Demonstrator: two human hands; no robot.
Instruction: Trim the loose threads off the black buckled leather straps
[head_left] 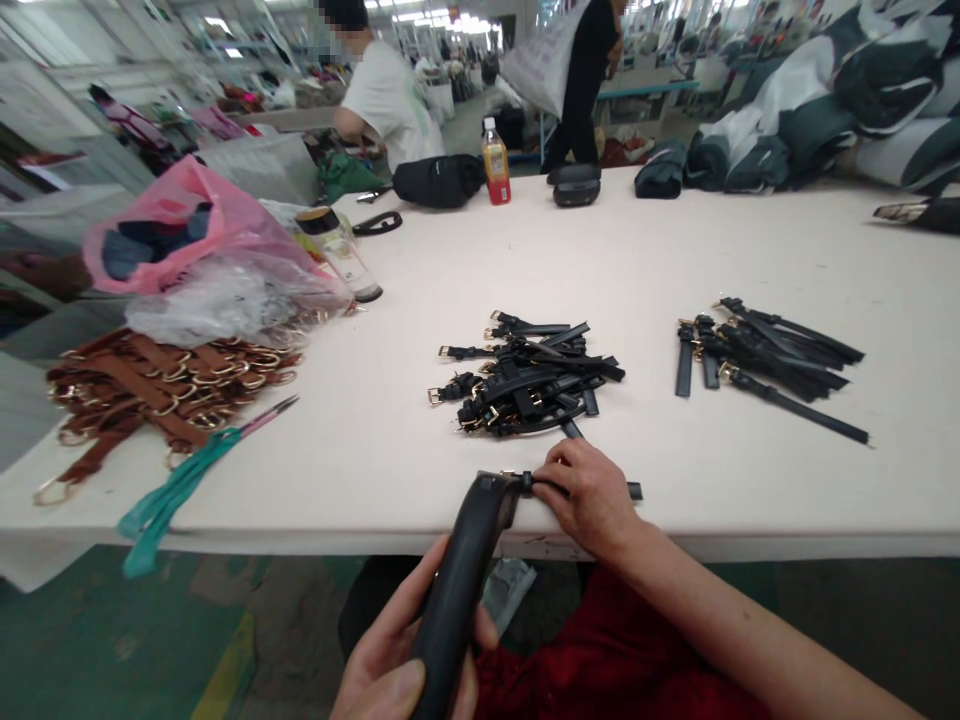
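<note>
1. My left hand is clenched around the black handheld tool; its tip sits at the near table edge.
2. My right hand pinches a black strap flat on that edge, touching the tool's tip.
3. Just beyond lies a tangled strap heap; a tidier strap bundle lies well to the right.
4. Brown straps and a pink bag sit far left.

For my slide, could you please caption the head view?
Left hand grips a black tool; right hand presses a black strap.
</note>
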